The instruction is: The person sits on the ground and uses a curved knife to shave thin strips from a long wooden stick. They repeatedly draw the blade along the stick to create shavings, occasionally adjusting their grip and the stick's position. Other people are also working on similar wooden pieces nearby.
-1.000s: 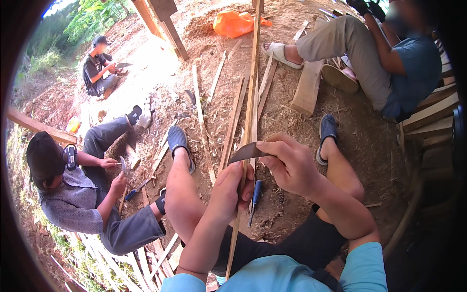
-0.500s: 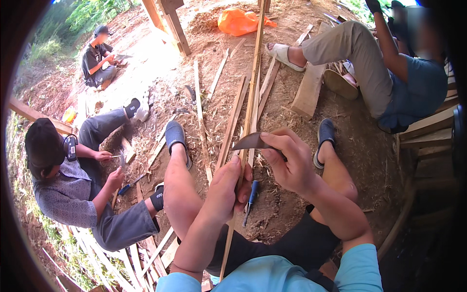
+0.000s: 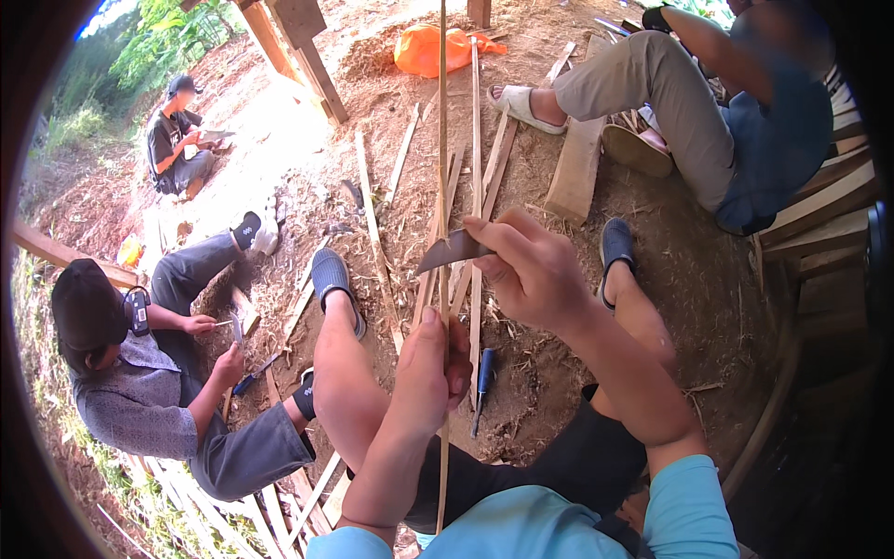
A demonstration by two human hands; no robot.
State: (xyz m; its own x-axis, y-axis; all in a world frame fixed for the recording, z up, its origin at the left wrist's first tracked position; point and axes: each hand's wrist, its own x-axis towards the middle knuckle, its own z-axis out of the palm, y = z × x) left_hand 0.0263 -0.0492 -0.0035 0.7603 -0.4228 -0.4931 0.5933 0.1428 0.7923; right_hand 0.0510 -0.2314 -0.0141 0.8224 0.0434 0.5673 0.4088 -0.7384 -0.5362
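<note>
A long, thin wooden strip (image 3: 443, 121) runs almost straight away from me, its near end down between my thighs. Wrapped round it is my left hand (image 3: 426, 363), thumb pointing up along the wood. My right hand (image 3: 533, 265) pinches a dark curved knife blade (image 3: 449, 250) between thumb and fingers; any handle is hidden in the grip. The blade lies across the strip a little beyond my left thumb, its pointed tip to the left. On the dirt just right of my left hand lies a tool with a blue handle (image 3: 485, 371) and a thin metal shaft.
Several wooden slats (image 3: 372, 228) and shavings litter the dirt ahead. A thick plank (image 3: 575, 172) lies by a seated person (image 3: 684, 116) at right. Another person (image 3: 158, 373), working with a knife, sits close on my left. Farther off are an orange bag (image 3: 419, 51) and a wooden post (image 3: 312, 70).
My right hand has moved the blade up and left, so it now crosses the strip. The strip's far end has swung left and stands straighter in view. My left hand keeps its hold.
</note>
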